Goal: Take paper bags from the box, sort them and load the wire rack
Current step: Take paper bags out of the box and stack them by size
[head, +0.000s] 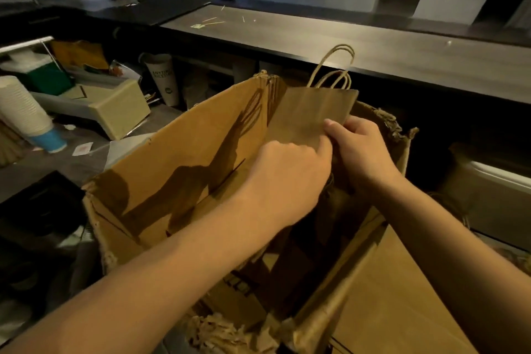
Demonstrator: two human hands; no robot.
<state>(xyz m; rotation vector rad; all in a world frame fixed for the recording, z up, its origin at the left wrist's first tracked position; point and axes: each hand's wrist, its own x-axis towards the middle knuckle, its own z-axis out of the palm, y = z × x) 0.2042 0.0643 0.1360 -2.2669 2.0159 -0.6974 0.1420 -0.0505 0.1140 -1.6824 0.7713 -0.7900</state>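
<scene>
Paper bag (311, 115) upright at far end of box (178, 158), lower part down inside, top edge and twisted handles (333, 69) standing clear above box rim. Long axis roughly vertical, leaning a bit away from wearer; flat face turned toward wearer.

Nearest first: both forearms reaching in over near rim of box, torn cardboard scraps at near corner. Left hand (290, 178) inside box, fingers curled, fingertips pressed onto bag's lower edge, looks like a pinch but contact side hidden. Right hand (362, 149) just beside, toward box's right wall, thumb on front face of bag, fingers wrapped behind: closed on bag's right edge. Hands nearly touching each other. More bags prob. stacked below in box, too dark to tell.

Bag sits just beyond and above both hands, so coming move judged as straight lift along its long axis, up and out past far rim; right hand has firmer hold.

Beyond box: dark worktop (373, 49) running across. Wire rack not in view.
</scene>
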